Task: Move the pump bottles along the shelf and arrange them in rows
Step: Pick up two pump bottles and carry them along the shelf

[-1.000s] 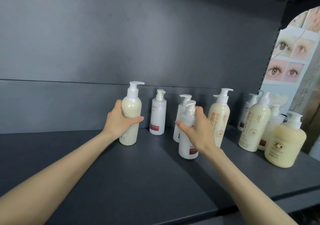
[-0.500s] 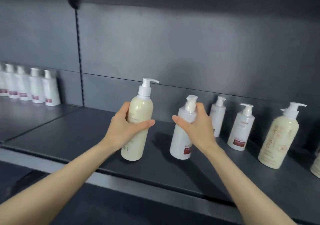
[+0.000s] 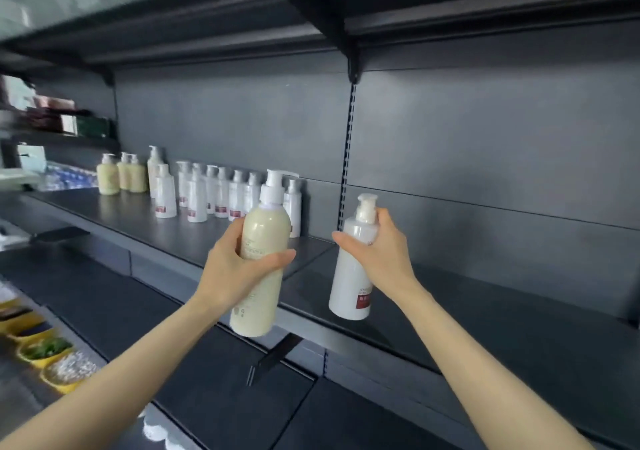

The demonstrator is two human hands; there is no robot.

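Left hand (image 3: 232,271) grips a pump bottle (image 3: 266,230) of cream liquid mid-frame; right hand (image 3: 382,259) grips an opaque white pump bottle (image 3: 346,285) beside it, at the shelf (image 3: 502,332) front. Rowed bottles (image 3: 214,193) stand upper left.

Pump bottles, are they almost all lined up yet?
Partly. Rows of white bottles and cream bottles already stand far along the shelf. The left hand holds a cream bottle, the right hand a white bottle, both lifted. Those two still need places in the rows; any others are out of view.
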